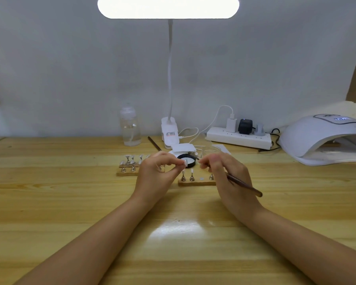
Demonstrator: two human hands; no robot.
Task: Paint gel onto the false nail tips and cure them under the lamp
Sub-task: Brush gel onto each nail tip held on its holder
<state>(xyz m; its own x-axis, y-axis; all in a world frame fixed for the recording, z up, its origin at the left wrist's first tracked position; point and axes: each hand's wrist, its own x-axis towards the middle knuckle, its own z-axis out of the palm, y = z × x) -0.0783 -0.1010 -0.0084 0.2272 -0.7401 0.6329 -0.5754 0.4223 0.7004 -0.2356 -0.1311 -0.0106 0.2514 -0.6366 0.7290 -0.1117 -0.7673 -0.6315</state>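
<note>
My left hand (pixel 158 171) pinches a small metal stand with a false nail tip (pixel 185 162) on it, held above the table. My right hand (pixel 224 171) grips a brown-handled brush (pixel 245 185), its tip end pointing toward that nail tip. Just behind sits a black-rimmed open gel jar (pixel 188 158). Below my hands a wooden holder block (pixel 197 182) carries three stands with tips and one bare magnet spot. A second wooden block (pixel 127 171) to the left holds several more tips. The white curing lamp (pixel 325 138) stands at the right, its display lit.
A lit desk lamp (pixel 168 7) on a clip base (pixel 170 130) stands at the back middle. A clear bottle (pixel 130 126) is to its left, a power strip (pixel 238 137) with plugs to its right. A second brush (pixel 154 143) lies near the clip base.
</note>
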